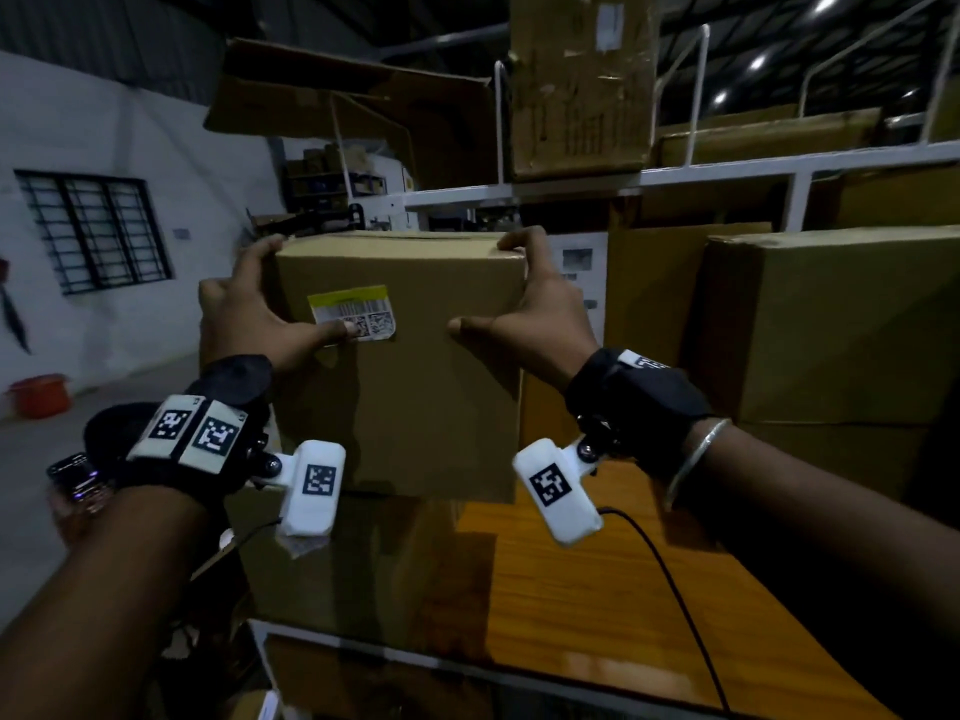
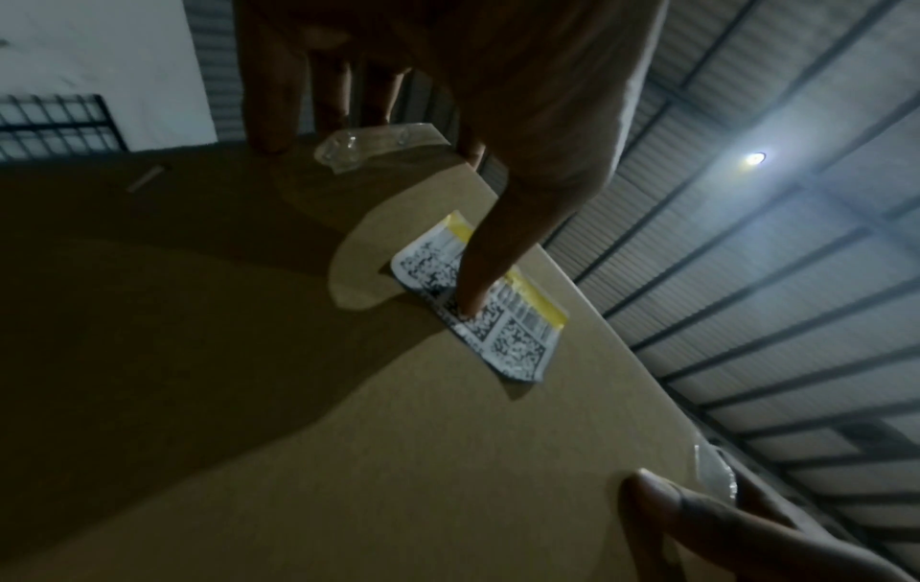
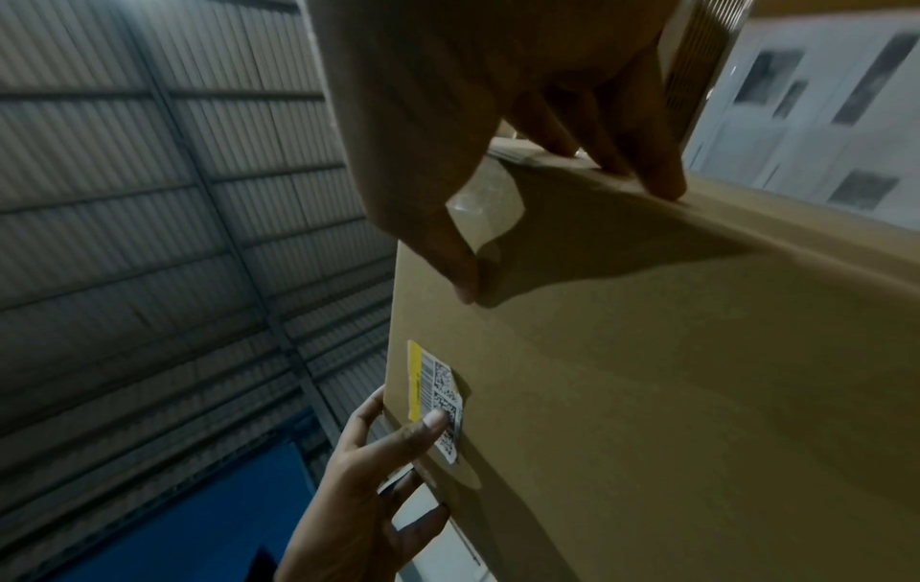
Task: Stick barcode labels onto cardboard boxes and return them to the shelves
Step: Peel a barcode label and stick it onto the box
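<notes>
A brown cardboard box (image 1: 410, 397) is held upright at chest height in front of the shelves. On its front face is a white barcode label (image 1: 358, 317) with a yellow top strip, also seen as the label (image 2: 518, 334) and the label (image 3: 438, 378). My left hand (image 1: 254, 304) grips the box's upper left corner, fingers over the top edge, its thumb (image 2: 478, 275) pressing on the label. My right hand (image 1: 535, 304) grips the upper right corner, fingers curled over the top, thumb (image 3: 448, 256) flat on the front. One label corner looks slightly lifted.
Another box (image 1: 363, 563) stands right under the held one, on a white shelf frame (image 1: 675, 176) with an orange-brown board (image 1: 597, 589). Large boxes (image 1: 831, 330) fill the right side and the upper shelf. A black cable (image 1: 675, 579) crosses the board. An orange bucket (image 1: 39, 394) sits on the floor left.
</notes>
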